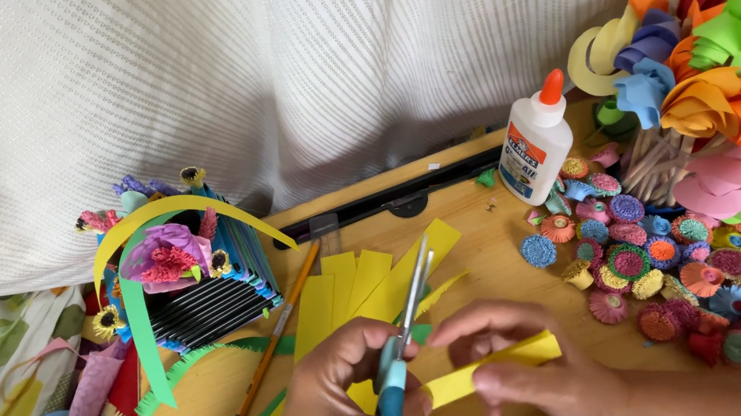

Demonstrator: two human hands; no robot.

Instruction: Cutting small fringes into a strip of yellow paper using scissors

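- Head view: I see my left hand [340, 411] wrapped around a pair of scissors [403, 365] with a blue handle, fingers closed through and about the grip, so that hand is fully occupied.
- The scissor blades point up and away from me, tilted slightly to the right, and they stand a little apart at the tips; the blades look partly open.
- My right hand [531, 368] pinches a yellow paper strip [491, 372] between thumb and fingertips; the fingers are closed on it, holding its right-hand part.
- The strip's long axis runs nearly left to right across the desk [489, 248], rising slightly toward the right, so it lies almost square to the blades.
- The strip's free left end reaches toward the scissors, just right of the blue handle and below the blade pivot; I cannot tell whether paper sits between the blades or only beside them.
- Both hands are close together, low in the middle of the picture; the right hand has the strip, the left is just beside its free end.
- Behind the hands a fan of cut yellow paper pieces [374, 284] lies flat on the desk, with a pencil [274, 342] slanting to the left of it.
- To the right lie a heap of small rolled paper flowers [698, 277] and a white glue bottle [534, 144], well clear of the hands.
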